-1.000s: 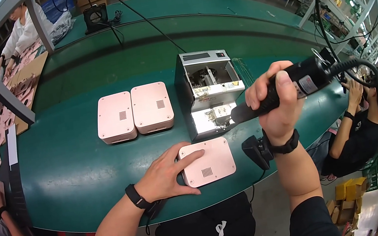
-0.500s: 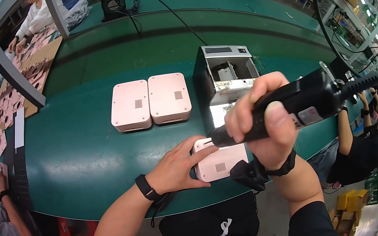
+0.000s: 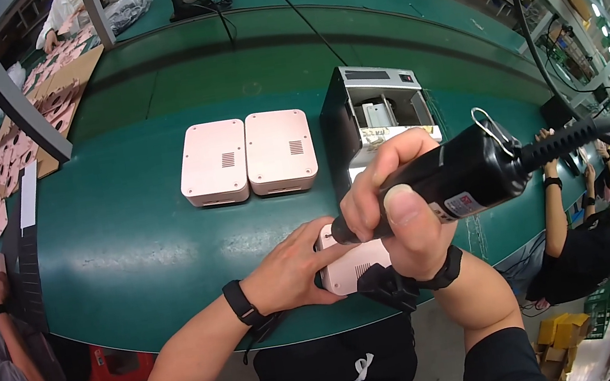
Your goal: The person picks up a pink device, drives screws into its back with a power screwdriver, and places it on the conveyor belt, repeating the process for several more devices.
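My right hand (image 3: 410,210) is wrapped round a black corded electric screwdriver (image 3: 475,169), its nose tilted down to the left. The screwdriver's nose is at the far left corner of a pale pink plastic box (image 3: 347,272). Whether the bit touches a screw there is too small to tell. My left hand (image 3: 285,271) grips the box's left side, thumb at the near edge and fingers across the far edge, close to the nose. My right hand and a black wrist device partly cover the box. Two similar pink boxes, a left one (image 3: 211,153) and a right one (image 3: 278,143), lie side by side farther off.
A black and silver screw-feeder-like machine (image 3: 379,104) stands beyond my right hand. The screwdriver's thick cable (image 3: 566,145) runs off right. Pink panels (image 3: 12,155) lie at the left, by a grey metal post (image 3: 15,100). Co-workers are at both sides.
My right hand and the screwdriver have moved a little left and down over the box, covering more of it. My left hand keeps its hold. The view has shifted slightly.
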A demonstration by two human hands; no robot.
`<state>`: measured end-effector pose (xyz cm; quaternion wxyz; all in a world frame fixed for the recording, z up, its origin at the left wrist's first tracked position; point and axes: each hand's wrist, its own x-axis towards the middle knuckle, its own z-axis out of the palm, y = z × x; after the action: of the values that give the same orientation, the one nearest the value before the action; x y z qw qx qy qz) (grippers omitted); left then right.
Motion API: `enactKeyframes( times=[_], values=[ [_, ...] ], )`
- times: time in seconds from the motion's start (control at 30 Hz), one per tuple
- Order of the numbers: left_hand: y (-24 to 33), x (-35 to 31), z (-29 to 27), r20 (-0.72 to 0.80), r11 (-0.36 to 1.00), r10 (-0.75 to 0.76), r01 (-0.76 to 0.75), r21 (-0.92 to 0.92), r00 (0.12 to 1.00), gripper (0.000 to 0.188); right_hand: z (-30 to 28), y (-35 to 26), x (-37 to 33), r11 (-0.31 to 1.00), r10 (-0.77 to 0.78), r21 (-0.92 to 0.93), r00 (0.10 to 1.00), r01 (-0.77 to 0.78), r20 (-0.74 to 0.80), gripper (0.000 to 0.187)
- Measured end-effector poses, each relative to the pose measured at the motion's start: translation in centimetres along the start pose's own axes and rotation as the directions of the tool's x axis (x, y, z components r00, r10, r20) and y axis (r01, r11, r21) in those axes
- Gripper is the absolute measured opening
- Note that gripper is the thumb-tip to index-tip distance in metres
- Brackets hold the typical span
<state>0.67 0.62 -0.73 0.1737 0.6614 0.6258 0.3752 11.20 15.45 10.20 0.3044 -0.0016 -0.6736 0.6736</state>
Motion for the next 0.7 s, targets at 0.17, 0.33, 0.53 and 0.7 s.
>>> enactKeyframes(
  times=[0.17,0.33,0.53,0.7],
  values=[
    [0.0,0.0,0.2,0.004,1.0,-0.006,0.006,0.012,1.0,0.083,-0.1,0.3,0.1,1.0,-0.003,0.029,1.0,0.003,-0.002,0.04],
    [0.2,0.7,0.1,0.0,0.999,0.008,-0.008,-0.041,1.0,0.083,-0.2,0.2,0.4,0.998,-0.047,0.033,0.999,0.047,0.006,0.04],
    [0.7,0.4,-0.7,-0.002,0.998,-0.027,0.027,0.064,1.0,0.086,-2.2,-2.4,-0.3,0.982,-0.136,0.117,0.986,0.147,-0.098,0.038],
    [0.4,0.6,-1.4,0.011,0.996,-0.057,0.056,0.066,0.998,0.089,-6.3,-4.0,0.1,0.971,-0.237,-0.071,0.947,0.226,-0.217,0.033]
  ],
)
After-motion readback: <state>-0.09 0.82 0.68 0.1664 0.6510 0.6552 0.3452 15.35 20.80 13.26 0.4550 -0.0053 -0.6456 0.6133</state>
